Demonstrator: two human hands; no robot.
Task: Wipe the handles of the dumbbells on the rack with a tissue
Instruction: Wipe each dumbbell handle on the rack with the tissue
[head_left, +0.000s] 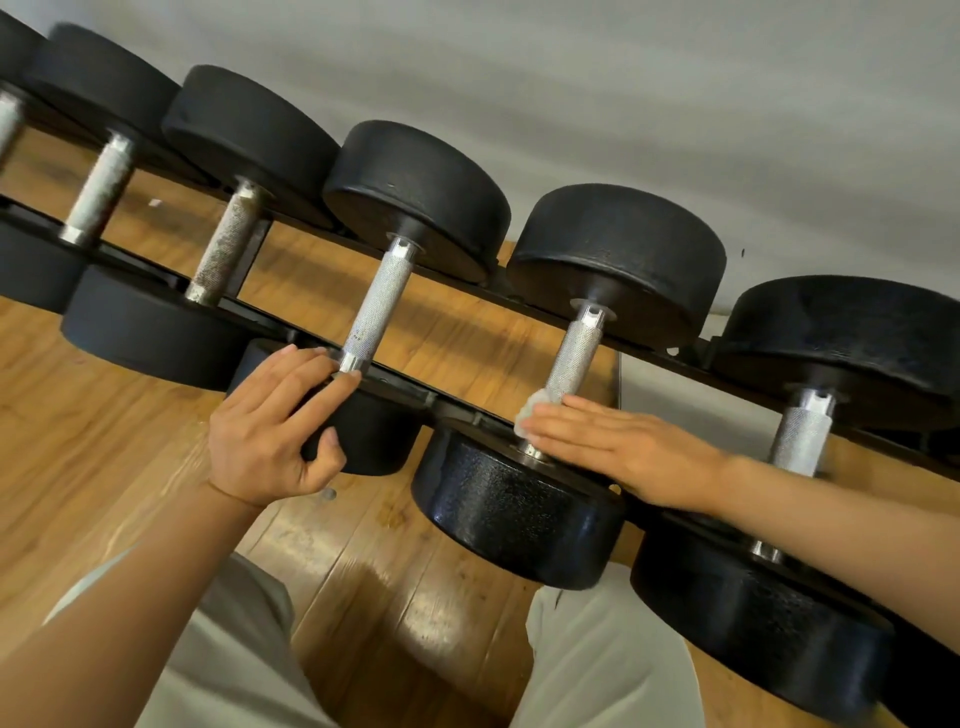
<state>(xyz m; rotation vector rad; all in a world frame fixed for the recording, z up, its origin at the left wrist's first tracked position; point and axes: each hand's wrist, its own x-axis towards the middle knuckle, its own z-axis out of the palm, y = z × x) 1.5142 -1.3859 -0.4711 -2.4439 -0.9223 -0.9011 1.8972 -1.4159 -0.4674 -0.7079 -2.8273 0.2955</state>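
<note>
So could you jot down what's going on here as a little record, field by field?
place: dumbbell rack over a wooden floor
left hand: open, fingers resting on the rack by one handle
right hand: flat, pressing a tissue against the next handle
tissue: white, crumpled, at that handle's near end

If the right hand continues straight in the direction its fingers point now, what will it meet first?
Probably nothing beyond the tissue already at the fingertips of the right hand. Past it the line leads toward the neighbouring dumbbell, though depth is unclear.
</note>
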